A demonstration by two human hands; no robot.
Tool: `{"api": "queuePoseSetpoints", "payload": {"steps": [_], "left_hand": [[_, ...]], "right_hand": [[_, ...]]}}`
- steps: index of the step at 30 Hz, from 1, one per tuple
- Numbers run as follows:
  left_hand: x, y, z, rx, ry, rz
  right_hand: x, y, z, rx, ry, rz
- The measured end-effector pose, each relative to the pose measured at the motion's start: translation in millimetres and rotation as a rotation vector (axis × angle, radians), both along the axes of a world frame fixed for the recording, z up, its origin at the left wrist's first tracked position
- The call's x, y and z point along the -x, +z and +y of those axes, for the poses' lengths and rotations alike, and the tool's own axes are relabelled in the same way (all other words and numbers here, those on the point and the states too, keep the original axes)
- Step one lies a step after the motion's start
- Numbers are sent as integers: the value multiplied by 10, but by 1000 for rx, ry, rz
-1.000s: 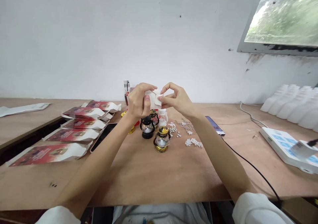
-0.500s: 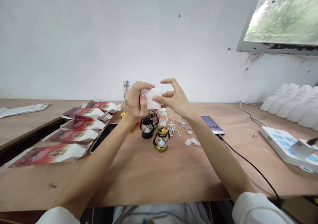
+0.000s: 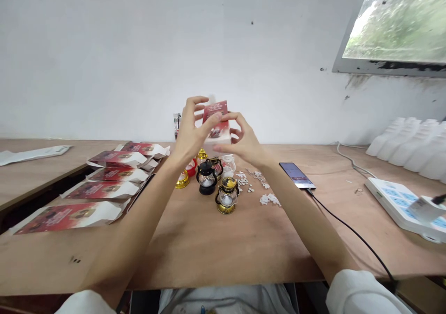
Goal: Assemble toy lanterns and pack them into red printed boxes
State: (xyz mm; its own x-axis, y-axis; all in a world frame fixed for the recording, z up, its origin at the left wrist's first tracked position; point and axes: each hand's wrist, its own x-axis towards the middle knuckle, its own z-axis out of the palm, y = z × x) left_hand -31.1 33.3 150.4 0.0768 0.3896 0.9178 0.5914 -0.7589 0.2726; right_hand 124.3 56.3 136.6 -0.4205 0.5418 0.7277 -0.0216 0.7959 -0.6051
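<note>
Raised above the table, a small red and white box is gripped by my left hand, thumb across its red face. My right hand is beside it on the right, fingers spread and touching the box's lower edge. Below the hands stand several tiny lanterns: a black one, a gold and black one, a gold one. Small white parts lie scattered to the right of the lanterns.
Flat red and white cartons lie in a row on the left of the wooden table. A phone with a black cable lies right of centre. A white power strip and white bottles stand at far right.
Both hands rose with the box. The box turned from its white flap side to its red face, and my right hand's fingers opened out.
</note>
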Motion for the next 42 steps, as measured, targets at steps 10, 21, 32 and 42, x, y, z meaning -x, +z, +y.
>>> {"api": "queuePoseSetpoints", "payload": {"steps": [10, 21, 32, 42], "left_hand": [[487, 29, 233, 256, -36, 28], [444, 211, -31, 227, 235, -9], [258, 110, 21, 121, 171, 19], [-290, -194, -58, 267, 176, 183]], "right_hand": [[-48, 25, -85, -359, -31, -312], [-115, -24, -82, 89, 65, -1278], [-478, 275, -142, -19, 258, -738], [-495, 262, 201, -215, -369, 245]]}}
